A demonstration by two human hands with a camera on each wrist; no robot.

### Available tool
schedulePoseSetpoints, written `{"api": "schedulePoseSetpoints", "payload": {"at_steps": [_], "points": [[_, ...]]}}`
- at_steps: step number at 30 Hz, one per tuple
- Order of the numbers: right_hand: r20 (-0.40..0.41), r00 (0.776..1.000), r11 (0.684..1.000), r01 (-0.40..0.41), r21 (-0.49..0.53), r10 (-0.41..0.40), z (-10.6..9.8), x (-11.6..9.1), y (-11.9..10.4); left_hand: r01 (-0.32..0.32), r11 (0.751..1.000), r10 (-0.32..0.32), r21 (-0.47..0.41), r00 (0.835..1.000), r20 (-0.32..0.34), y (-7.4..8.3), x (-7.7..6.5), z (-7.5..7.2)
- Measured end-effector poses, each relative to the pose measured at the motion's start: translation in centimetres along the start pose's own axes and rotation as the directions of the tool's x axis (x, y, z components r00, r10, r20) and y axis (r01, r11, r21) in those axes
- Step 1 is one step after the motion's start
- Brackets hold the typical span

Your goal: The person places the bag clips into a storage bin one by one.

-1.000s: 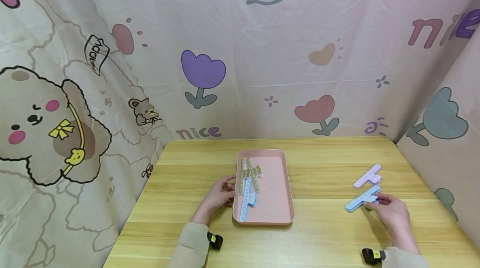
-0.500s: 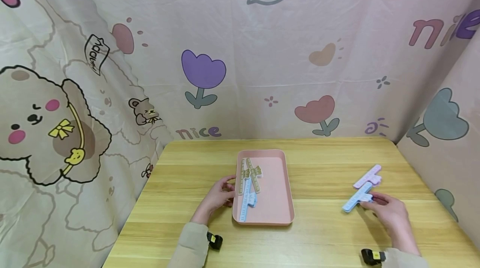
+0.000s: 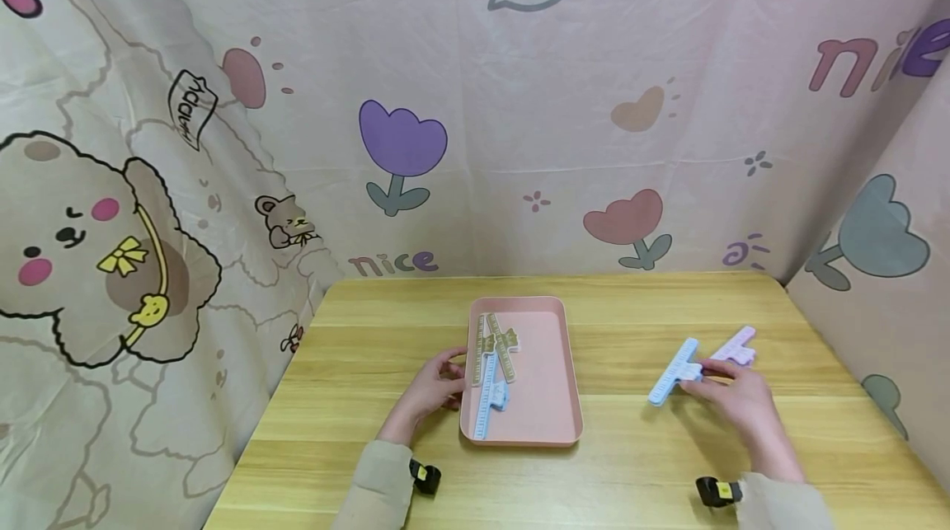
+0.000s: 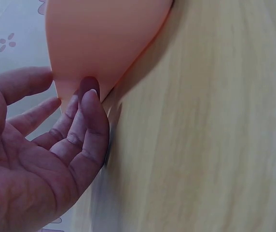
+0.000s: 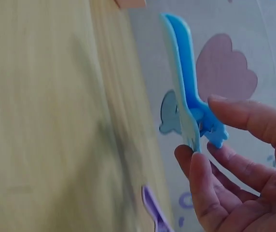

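A pink tray [image 3: 545,398] lies mid-table with several ruler-shaped clips [image 3: 491,361] along its left side, brown ones and a blue one. My left hand [image 3: 430,390] rests against the tray's left wall, fingers relaxed; in the left wrist view the fingertips [image 4: 90,99] touch the tray [image 4: 94,38]. My right hand [image 3: 731,402] pinches a blue clip [image 3: 674,372] by its handle and holds it lifted above the table, to the right of the tray. The right wrist view shows the blue clip [image 5: 188,104] held between thumb and fingers. A lilac clip [image 3: 737,345] lies just behind it on the table.
The wooden table [image 3: 631,464] is fenced by patterned cloth at the back [image 3: 475,101], left and right. A strip of bare wood lies between the tray and the right hand. The lilac clip [image 5: 153,212] shows at the bottom of the right wrist view.
My right hand has picked the blue clip up off the table and carried it left and slightly back, towards the tray. The left hand and tray have not moved.
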State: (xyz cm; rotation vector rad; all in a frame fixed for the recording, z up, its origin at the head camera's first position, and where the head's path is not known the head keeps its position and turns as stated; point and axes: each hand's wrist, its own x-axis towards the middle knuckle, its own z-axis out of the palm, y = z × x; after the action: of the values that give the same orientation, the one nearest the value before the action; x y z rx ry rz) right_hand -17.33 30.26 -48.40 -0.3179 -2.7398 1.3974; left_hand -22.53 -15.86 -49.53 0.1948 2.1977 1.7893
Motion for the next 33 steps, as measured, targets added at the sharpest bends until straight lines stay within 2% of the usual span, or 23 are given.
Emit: {"api": "schedulePoseSetpoints", "payload": {"at_steps": [6,15,24,33], "points": [[0.061,0.996,0.99,0.05,0.133,-0.059,1.9,0.8,-1.6,0.005,1.0,-0.005,0.0,1.0,0.001,0.0,0.1,-0.1],[0.138,0.98,0.97,0.112,0.215,-0.143,4.9,2.2,-3.8,0.008,1.0,-0.008,0.0,1.0,0.003,0.1,0.1,0.0],[0.163,0.961,0.952,0.177,0.251,-0.221,6.9,3.3,-5.5,0.02,1.0,-0.02,0.003,1.0,-0.003,0.2,0.0,0.1],[0.202,0.949,0.948,0.185,0.26,-0.241,8.4,4.7,-7.3,0.015,1.0,-0.015,-0.007,1.0,0.006,0.1,0.1,-0.1]]}}
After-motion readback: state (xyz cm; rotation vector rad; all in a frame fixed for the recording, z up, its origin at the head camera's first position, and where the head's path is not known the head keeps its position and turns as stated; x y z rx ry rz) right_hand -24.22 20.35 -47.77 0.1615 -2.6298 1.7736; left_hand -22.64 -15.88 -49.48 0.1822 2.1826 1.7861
